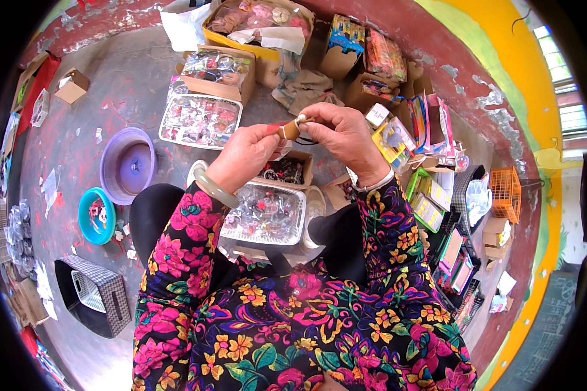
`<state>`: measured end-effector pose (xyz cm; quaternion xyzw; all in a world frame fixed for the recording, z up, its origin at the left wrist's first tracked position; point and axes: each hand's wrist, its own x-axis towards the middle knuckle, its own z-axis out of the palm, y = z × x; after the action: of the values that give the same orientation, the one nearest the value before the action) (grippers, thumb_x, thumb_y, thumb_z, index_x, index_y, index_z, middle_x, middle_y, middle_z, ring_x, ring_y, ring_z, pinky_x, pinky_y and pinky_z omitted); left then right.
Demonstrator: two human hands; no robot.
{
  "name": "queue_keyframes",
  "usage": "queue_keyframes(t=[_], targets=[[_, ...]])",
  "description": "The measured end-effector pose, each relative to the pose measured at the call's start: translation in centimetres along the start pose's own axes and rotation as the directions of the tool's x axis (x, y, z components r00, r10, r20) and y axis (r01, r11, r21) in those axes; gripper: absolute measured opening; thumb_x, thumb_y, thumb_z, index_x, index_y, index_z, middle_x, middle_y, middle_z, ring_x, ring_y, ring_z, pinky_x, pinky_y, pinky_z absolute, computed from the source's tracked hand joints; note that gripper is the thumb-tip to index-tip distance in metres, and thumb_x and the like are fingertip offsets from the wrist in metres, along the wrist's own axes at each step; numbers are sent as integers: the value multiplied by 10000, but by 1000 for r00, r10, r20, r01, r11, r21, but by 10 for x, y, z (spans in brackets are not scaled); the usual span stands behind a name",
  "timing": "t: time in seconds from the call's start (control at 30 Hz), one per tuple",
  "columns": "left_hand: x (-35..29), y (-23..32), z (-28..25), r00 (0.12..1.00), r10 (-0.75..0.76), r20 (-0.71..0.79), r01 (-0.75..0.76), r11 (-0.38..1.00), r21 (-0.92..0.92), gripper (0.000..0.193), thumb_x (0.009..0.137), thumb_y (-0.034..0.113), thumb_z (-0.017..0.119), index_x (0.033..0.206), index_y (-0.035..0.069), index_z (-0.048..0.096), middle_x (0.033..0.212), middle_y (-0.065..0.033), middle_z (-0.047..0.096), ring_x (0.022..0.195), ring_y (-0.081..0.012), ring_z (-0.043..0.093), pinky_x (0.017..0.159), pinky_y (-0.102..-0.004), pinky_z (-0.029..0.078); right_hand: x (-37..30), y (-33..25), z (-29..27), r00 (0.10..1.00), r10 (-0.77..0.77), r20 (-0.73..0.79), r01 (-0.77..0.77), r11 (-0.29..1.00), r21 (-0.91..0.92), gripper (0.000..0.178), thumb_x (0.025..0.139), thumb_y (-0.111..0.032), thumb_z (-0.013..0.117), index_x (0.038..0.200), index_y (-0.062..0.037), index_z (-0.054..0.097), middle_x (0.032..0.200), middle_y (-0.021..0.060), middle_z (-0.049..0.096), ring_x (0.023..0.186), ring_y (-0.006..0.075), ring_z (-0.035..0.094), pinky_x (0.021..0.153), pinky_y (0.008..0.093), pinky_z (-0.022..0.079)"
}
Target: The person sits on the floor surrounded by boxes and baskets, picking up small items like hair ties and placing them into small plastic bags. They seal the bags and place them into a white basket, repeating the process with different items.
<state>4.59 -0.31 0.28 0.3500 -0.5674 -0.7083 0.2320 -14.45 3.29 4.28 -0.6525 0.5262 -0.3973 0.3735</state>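
Observation:
My left hand (244, 155) pinches a small brown piece (289, 131), which looks like folded card; its exact kind is too small to make out. At the piece's other end, the thumb and forefinger of my right hand (349, 138) are closed, next to a tiny white bit. Just below my hands stands a cardboard box (304, 177) of dark, tangled small goods. Nearer to me, between my legs, a white plastic basket (301, 218) holds small items in clear bags.
Ahead are another white basket (165, 130), a cardboard box (246, 78) of bagged goods and a brown cloth (300, 91). A purple basin (114, 163) and a turquoise basin (88, 221) stand left, beside a checked fabric bin (114, 306). Boxes and an orange crate (504, 192) line the right wall.

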Motion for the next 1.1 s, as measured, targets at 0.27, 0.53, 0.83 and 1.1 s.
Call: queue_keyframes(t=[0.27, 0.53, 0.83, 1.1], targets=[[3, -8, 1, 1000, 11, 6, -11, 996, 86, 294, 927, 108, 395, 1142, -33, 538, 980, -46, 590, 873, -104, 573, 768, -239, 496, -1, 10, 1, 988, 120, 96, -113, 991, -70, 175, 759, -125, 612, 864, 13, 629, 712, 52, 629, 654, 76, 553, 604, 233, 447], [-1, -3, 6, 995, -82, 52, 85, 996, -43, 294, 932, 157, 421, 1142, -16, 530, 1001, -51, 574, 909, -125, 573, 721, -300, 538, -1, 10, 7, 993, 115, 13, -113, 988, -109, 186, 740, -167, 624, 791, 12, 639, 648, 92, 617, 584, 117, 560, 552, 263, 438], [-1, -9, 6, 979, 10, 204, 16, 992, -124, 345, 849, 86, 575, 1176, -7, 514, 965, -9, 593, 830, -71, 571, 715, -207, 481, 0, 10, 6, 988, 144, -57, -153, 959, -237, 235, 713, -237, 633, 741, -4, 643, 627, 132, 606, 555, 204, 582, 533, 298, 438], [3, -17, 11, 997, -4, 83, 11, 997, -78, 329, 841, 27, 570, 1161, -24, 515, 939, -16, 606, 788, -62, 576, 676, -201, 485, 0, 12, 7, 968, 251, 26, -232, 925, -300, 253, 718, -258, 634, 714, -5, 638, 604, 121, 598, 523, 196, 564, 498, 311, 417]])
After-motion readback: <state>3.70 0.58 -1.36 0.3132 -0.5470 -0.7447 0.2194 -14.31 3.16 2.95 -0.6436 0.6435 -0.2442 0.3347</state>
